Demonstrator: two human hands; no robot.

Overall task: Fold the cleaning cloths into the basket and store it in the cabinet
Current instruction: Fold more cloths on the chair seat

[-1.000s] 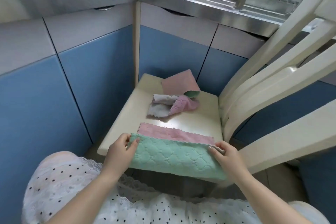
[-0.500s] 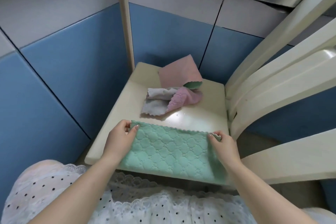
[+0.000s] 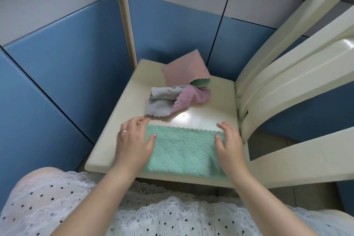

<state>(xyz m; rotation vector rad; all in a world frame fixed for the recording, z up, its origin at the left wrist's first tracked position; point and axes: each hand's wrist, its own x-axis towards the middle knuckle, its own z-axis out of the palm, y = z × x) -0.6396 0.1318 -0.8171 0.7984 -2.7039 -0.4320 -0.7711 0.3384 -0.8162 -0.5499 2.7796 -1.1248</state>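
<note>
— Both hands flat on it right now: my left hand [image 3: 134,143] covers the left end of the green cloth [image 3: 182,149], my right hand [image 3: 229,146] the right end, fingers straight and spread, pressing, not pinching anything.

— Where's the cloth sitting?

— On the near part of the chair seat [image 3: 210,120], folded into a band. Its long axis runs left to right, straight across from one palm to the other, scalloped edge on the far side, fold edge toward me.

— So which way does the next fold go, you reckon?

— Sideways, I'd say. One short end over to the other. Each hand is already on its own end, so either could carry it; neither is nearer than the other.

— And the rest?

— Loose pile just beyond my fingertips: a grey cloth [image 3: 161,101], a pink quilted cloth [image 3: 189,97], another pink cloth [image 3: 183,71] propped behind, not touching the green one. No basket anywhere that I can see.
</note>
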